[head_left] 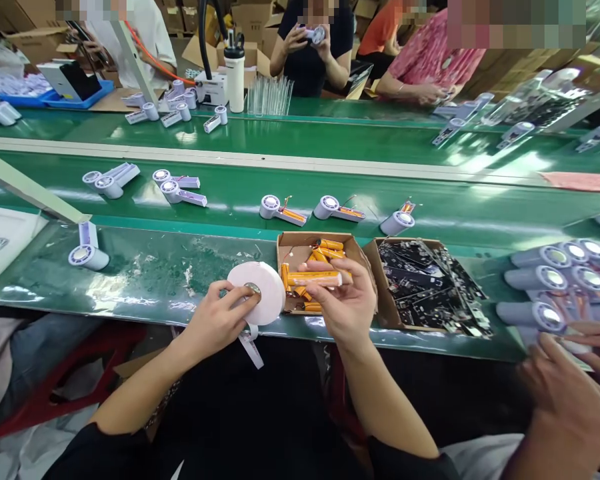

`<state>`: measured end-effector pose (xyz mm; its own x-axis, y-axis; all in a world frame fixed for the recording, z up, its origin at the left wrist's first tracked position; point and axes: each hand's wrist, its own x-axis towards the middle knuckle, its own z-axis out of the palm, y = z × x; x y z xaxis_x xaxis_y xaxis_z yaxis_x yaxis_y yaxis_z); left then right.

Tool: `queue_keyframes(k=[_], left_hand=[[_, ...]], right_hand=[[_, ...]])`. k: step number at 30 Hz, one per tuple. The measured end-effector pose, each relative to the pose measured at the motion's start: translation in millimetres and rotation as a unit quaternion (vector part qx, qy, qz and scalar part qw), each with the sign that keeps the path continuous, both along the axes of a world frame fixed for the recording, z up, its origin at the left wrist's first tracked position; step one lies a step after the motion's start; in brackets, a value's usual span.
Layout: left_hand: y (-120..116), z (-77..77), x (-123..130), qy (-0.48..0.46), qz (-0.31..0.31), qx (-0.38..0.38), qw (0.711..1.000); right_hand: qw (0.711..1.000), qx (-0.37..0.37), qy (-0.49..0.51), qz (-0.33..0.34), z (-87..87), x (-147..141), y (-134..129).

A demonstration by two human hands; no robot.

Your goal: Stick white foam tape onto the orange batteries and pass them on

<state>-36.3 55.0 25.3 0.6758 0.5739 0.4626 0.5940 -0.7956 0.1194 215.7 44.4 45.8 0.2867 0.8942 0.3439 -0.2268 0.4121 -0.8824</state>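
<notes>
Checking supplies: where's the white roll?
Head view, just left of centre: the white roll is in the left hand, beside the cardboard box of orange cylinders.

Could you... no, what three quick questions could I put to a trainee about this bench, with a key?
1. True or false: the camera wearer's right hand is empty.
2. Fill in the blank: the left hand holds a white roll of ____.
3. What fills the cardboard box just to the right of the battery box?

Key
1. False; it holds an orange battery.
2. Tape.
3. Black circuit boards.
</notes>
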Motion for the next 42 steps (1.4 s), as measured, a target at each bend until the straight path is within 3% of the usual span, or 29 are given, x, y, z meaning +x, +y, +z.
queue_keyframes(k=[5,15,21,25,28,30,33,34,36,39,42], left_hand=[[-1,2.9,1,0.009,-0.016,-0.020,1.000],[-8,12.5,6,0.036,-0.078,-0.047,0.995],[-6,12.8,3,0.057,-0.073,-0.028,0.995],[-3,12.2,-3,0.095,-0.049,0.003,0.994],[-2,16.5,-3,0.114,-0.044,0.039,0.992],[-2,20.0,-1,0.120,-0.044,0.037,0.991],[-2,23.7,1,0.117,-0.043,0.001,0.992],[-2,24.1,2,0.112,-0.040,-0.007,0.993],[-2,22.9,2,0.100,-0.024,-0.004,0.995],[-6,13.1,5,0.076,0.015,0.033,0.996],[-23,-5.2,14,0.032,0.033,0.033,0.998]], right_hand=[[0.998,-0.025,-0.039,-0.037,-0.1,-4,-5],[0.998,0.001,-0.065,-0.017,-14.0,-12,-5],[0.997,-0.032,-0.040,0.056,-28.8,-11,-14],[0.991,-0.089,-0.041,0.090,-27.2,-5,-17],[0.973,-0.142,-0.125,0.132,-14.1,10,-11],[0.942,-0.176,-0.229,0.171,-2.9,25,-4],[0.900,-0.192,-0.350,0.178,5.9,42,4],[0.901,-0.190,-0.349,0.172,4.6,42,6],[0.936,-0.181,-0.269,0.139,-5.0,29,5],[0.989,-0.144,-0.045,-0.012,-28.8,-14,-4],[0.979,-0.105,0.083,-0.155,-41.1,-50,-17]])
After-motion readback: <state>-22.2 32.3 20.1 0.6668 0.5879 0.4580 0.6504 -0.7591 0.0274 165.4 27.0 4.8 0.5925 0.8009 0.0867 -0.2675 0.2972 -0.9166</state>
